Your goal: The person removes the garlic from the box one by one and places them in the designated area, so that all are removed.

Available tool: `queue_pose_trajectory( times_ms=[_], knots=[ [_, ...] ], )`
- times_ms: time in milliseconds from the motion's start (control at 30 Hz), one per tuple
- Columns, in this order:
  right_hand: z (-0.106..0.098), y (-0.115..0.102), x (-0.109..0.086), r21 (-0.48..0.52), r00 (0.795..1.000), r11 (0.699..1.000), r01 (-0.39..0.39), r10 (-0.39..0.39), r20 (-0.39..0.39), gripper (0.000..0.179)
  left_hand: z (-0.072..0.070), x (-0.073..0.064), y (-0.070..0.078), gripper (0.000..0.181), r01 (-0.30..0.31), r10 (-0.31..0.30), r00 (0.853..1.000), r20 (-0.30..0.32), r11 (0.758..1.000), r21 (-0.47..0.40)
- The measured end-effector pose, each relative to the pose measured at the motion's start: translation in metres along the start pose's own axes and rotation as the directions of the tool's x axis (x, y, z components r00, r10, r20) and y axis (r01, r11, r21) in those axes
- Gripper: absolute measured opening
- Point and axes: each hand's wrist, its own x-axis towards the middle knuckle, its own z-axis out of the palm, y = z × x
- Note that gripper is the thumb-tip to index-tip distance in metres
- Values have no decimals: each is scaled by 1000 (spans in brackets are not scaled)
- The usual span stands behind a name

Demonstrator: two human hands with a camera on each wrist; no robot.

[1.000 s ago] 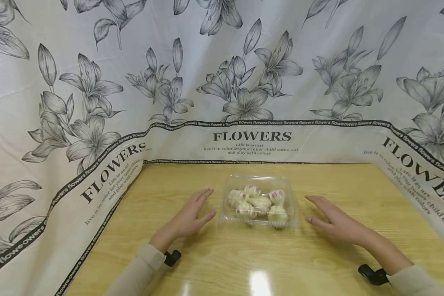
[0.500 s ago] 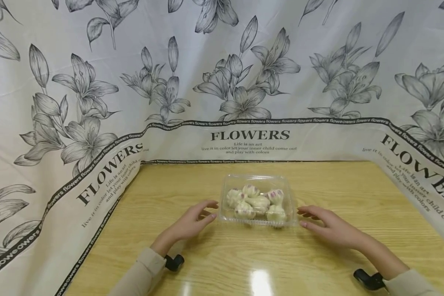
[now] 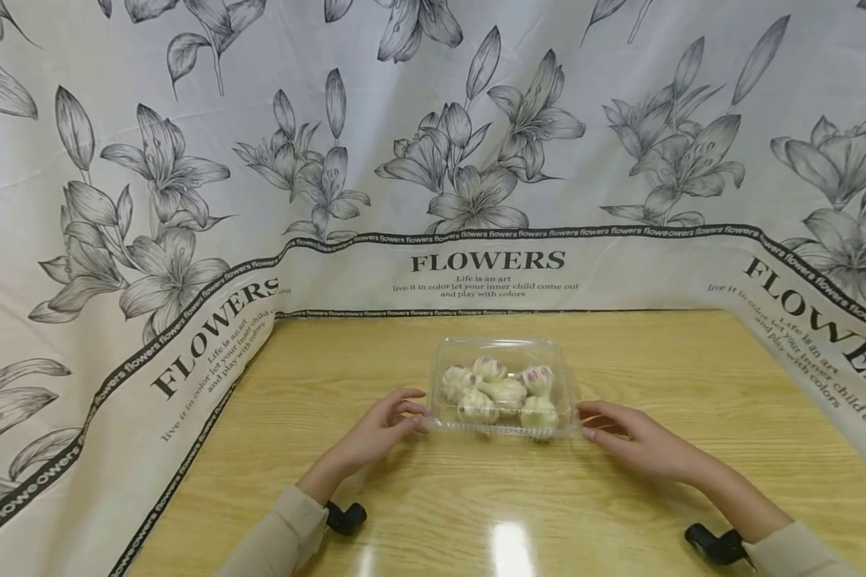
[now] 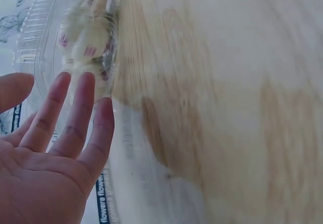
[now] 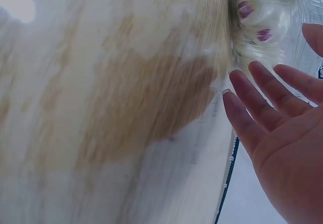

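A clear plastic clamshell box [image 3: 502, 426] sits on the table with its lid down. Several pale, rounded bulbs with purple patches, which look like garlic [image 3: 505, 394], lie inside. At the box's left side is my left hand [image 3: 368, 437], its fingertips at the box edge. My right hand [image 3: 642, 442] mirrors it at the right side, fingertips likewise at the edge. The left wrist view shows the left fingers [image 4: 73, 133] spread and nearly straight against the clear wall. Loosely extended right fingers [image 5: 275, 100] reach the opposite wall in the right wrist view. Neither hand grips the box.
The wooden table [image 3: 433, 513] is glossy, with light reflections near its front. A white flower-printed cloth [image 3: 487, 272] hangs behind and along both sides. Black wrist mounts [image 3: 345, 518] sit below each wrist.
Both hands have moved inward, from standing apart from the box to its two side edges. The box stays in place on the table. The head view has shifted slightly.
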Motion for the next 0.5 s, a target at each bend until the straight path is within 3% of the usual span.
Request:
queue_pose_trajectory(
  times_ms=[500],
  knots=[
    [0, 2, 1, 162, 998, 986, -24, 14, 60, 49, 2, 1, -6, 50, 20, -21, 1000, -6, 990, -142]
  ],
)
